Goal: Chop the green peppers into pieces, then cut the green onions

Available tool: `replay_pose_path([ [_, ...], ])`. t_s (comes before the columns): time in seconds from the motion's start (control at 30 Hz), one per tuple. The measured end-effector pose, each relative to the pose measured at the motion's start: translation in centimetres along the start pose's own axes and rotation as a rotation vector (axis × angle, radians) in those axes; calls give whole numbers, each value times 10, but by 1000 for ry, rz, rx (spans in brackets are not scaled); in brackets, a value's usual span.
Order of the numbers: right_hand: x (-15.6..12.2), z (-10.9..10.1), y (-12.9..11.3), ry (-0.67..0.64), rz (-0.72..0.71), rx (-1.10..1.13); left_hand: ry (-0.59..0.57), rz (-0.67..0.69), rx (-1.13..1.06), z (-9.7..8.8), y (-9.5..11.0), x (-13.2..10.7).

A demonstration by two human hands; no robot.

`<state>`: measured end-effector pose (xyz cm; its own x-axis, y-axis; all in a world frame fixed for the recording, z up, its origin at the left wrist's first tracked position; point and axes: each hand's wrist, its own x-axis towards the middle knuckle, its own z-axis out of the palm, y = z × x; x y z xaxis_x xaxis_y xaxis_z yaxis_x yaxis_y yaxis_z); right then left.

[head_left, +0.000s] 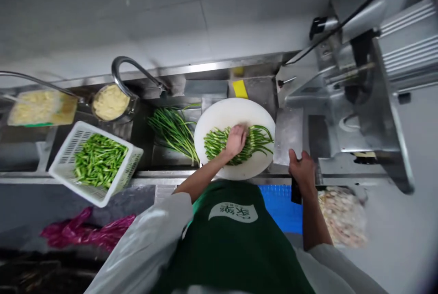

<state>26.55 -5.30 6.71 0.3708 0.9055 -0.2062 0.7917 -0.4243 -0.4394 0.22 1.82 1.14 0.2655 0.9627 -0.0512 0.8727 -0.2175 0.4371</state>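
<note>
My left hand [237,139] presses down on a row of green vegetable stalks [219,141], its fingers bent over them. They lie side by side across a round white cutting board [236,109], with thin curling ends toward the right. My right hand [303,170] is closed around the black handle of a cleaver [288,132]. Its broad grey blade points away from me, just right of the board and apart from the stalks. Part of the handle hides inside my fist.
Left stand a white basket [133,166] of cut green pieces, a bowl of pale slices [110,101] and a faucet [126,64]. Long green stalks [174,130] lie in the sink. A slicing machine [369,89] is at right, above a bag of pale food [344,219].
</note>
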Motion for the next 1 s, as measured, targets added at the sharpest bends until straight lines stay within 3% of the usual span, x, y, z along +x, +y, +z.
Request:
replay_pose_path([
  [0.13, -14, -13, 36, -10, 132, 135, -122, 178, 49, 18, 22, 35],
  [0.27, -28, -5, 50, -26, 214, 234, -234, 399, 201, 28, 25, 23],
  [0.4, -31, 11, 53, -68, 220, 305, -266, 473, 220, 15, 17, 10],
  [0.47, -26, 20, 48, -64, 176, 295, -233, 410, 186, 6, 15, 6],
  [0.53, -19, 31, 39, -89, 126, 278, -139, 246, 152, 0, 16, 2],
  [0.63, -8, 46, 19, -143, 60, 217, -30, 89, 141, 5, 24, -9],
  [0.83, -5, 60, -2, -205, 15, 11, -98, 143, 190, 36, 36, -16],
  [1.0, -8, 62, -3, -282, 74, -53, -107, 155, 185, 40, 34, -11],
])
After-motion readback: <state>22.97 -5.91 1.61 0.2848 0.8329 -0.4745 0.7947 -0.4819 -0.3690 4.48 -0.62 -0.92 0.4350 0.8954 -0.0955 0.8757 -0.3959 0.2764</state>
